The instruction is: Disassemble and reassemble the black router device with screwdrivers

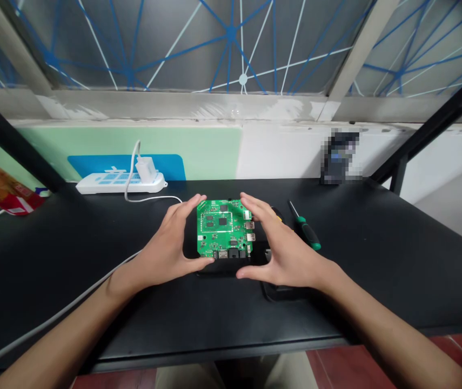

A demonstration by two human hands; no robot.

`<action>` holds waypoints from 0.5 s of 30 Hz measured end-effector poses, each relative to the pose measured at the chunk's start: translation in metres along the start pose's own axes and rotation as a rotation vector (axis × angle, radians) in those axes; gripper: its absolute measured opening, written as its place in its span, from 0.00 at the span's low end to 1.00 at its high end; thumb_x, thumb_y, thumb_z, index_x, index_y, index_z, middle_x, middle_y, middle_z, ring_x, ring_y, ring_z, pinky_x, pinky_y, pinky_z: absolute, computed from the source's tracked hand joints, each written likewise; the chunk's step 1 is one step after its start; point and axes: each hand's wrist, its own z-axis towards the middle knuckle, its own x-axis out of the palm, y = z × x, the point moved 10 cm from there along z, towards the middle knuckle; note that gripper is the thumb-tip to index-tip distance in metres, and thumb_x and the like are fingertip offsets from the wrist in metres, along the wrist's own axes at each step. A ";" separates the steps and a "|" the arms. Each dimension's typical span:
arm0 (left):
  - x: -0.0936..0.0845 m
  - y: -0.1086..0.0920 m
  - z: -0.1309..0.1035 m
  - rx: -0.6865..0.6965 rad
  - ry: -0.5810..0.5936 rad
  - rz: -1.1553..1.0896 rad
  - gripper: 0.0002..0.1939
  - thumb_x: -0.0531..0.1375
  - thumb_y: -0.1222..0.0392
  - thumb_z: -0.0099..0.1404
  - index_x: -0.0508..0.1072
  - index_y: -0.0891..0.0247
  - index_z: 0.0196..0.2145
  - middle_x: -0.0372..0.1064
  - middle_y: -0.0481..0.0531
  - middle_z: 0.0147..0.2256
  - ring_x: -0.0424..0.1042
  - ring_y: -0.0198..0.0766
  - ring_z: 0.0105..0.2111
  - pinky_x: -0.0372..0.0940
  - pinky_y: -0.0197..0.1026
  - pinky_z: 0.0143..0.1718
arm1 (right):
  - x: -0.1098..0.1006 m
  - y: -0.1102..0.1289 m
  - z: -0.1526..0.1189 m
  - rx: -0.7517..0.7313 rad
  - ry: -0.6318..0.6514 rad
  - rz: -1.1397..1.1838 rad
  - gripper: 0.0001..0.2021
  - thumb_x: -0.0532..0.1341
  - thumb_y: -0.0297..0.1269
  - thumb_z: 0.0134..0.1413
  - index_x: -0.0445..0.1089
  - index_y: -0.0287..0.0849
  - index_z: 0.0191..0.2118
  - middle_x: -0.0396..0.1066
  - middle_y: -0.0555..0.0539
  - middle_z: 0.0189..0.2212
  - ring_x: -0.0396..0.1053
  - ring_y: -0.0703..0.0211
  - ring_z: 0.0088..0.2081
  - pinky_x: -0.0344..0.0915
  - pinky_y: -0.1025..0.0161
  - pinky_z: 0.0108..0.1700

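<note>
A green circuit board [220, 227], with metal ports along its front and right edges, is between my hands, face up. My left hand [174, 240] spans its left side, fingers at the back corner and thumb on the front edge, gripping it. Around the right side is my right hand [279, 246], with fingers spread. Its fingertips are by the back right corner, while the thumb stays apart from the front edge. A dark flat part [220, 268] shows beneath the board. Partly hidden under my right hand lies a black casing [277, 293].
To the right lies a green-and-black screwdriver [307, 231]; a yellow-and-black item [276, 213] is mostly hidden behind my right hand. A white power strip [121, 182] with a plugged-in charger and cable sits at the back left. A red-and-orange bottle [9, 189] lies far left. A pixelated object [339, 158] stands at the back.
</note>
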 end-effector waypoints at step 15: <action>-0.002 -0.004 0.001 0.066 -0.061 0.011 0.58 0.72 0.52 0.61 0.35 0.51 0.73 0.49 0.62 0.70 0.51 0.60 0.69 0.52 0.66 0.67 | 0.000 -0.003 0.000 0.037 -0.089 -0.109 0.55 0.69 0.41 0.51 0.31 0.49 0.74 0.45 0.37 0.72 0.50 0.40 0.72 0.61 0.37 0.69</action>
